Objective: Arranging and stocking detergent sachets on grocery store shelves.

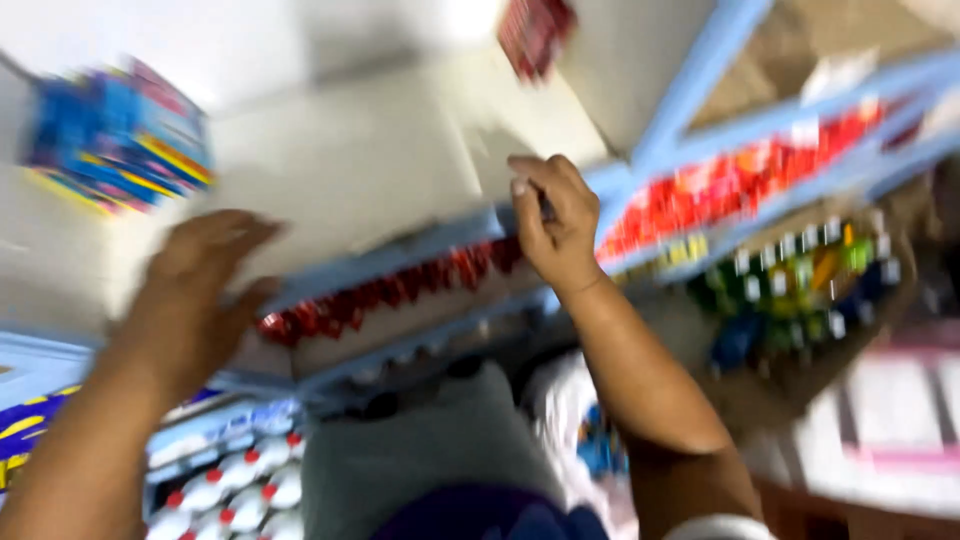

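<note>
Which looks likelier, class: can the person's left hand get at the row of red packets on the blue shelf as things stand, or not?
Probably yes. The left hand lies flat on the pale board, and the red packets sit just below its fingers with nothing visibly between, though the picture is blurred.

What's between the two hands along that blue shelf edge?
In the head view, a row of small red packets runs along the blue shelf edge between the left hand and right hand. Blur hides finer detail.

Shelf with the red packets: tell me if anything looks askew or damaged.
The picture is too blurred to judge damage. The red packets lie in a row along the blue shelf; nothing has plainly spilled. The left hand and right hand rest at the shelf's edge.
</note>
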